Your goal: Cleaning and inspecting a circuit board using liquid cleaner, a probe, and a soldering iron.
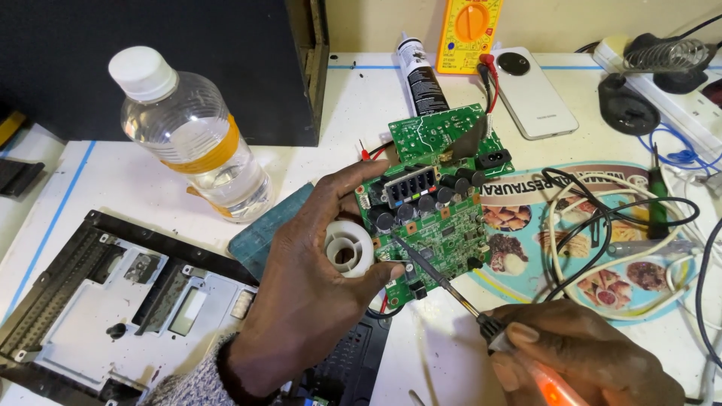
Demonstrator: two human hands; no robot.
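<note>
Here the left hand is closed around the lower-left edge of a green circuit board, thumb over the top, fingers also pinching a white solder spool against it. Board is held just above the table, roughly mid-frame, tilted; its long axis runs from lower-left near the palm up toward the far right, w/ black capacitors and a black heatsink block across the middle.

Right hand is closed on a soldering iron w/ an orange handle. Iron's long axis is diagonal: handle at lower right, tip pointing up-left, touching the board's component side near its lower-left part.

Beyond the board: yellow multimeter at the far edge, white phone beside it, a tube of sealant. Clear water bottle lies well left. A black metal frame sits lower left. Tangled cables lie on a printed mat to the right.
</note>
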